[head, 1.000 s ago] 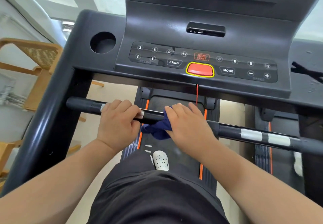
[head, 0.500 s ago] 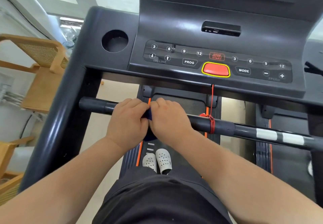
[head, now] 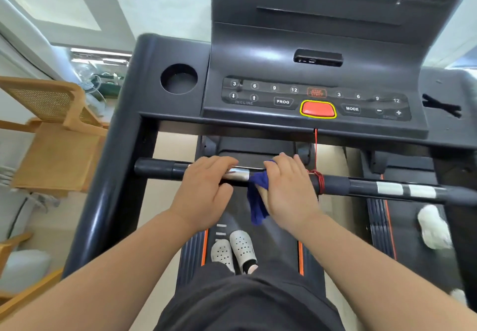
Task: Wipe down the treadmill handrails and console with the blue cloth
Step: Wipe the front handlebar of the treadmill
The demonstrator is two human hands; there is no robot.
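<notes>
A black crossbar handrail (head: 361,187) runs across the treadmill below the grey console (head: 315,98). My left hand (head: 206,191) grips the bar beside a silver sensor strip (head: 236,174). Right of that strip, my right hand (head: 289,191) holds the blue cloth (head: 256,199) wrapped over the bar, with the cloth's tail hanging below. A red safety cord (head: 318,179) is wound round the bar just right of my right hand.
The console has a round cup holder (head: 179,78) at left and a red stop button (head: 318,109). A wooden chair (head: 54,134) stands left of the treadmill's left upright (head: 108,188). My white shoes (head: 235,252) stand on the belt. A white cloth (head: 433,227) lies at right.
My right hand with the blue cloth has slid right along the bar, away from my left hand, baring the silver sensor strip. The cloth's tail hangs in sight again.
</notes>
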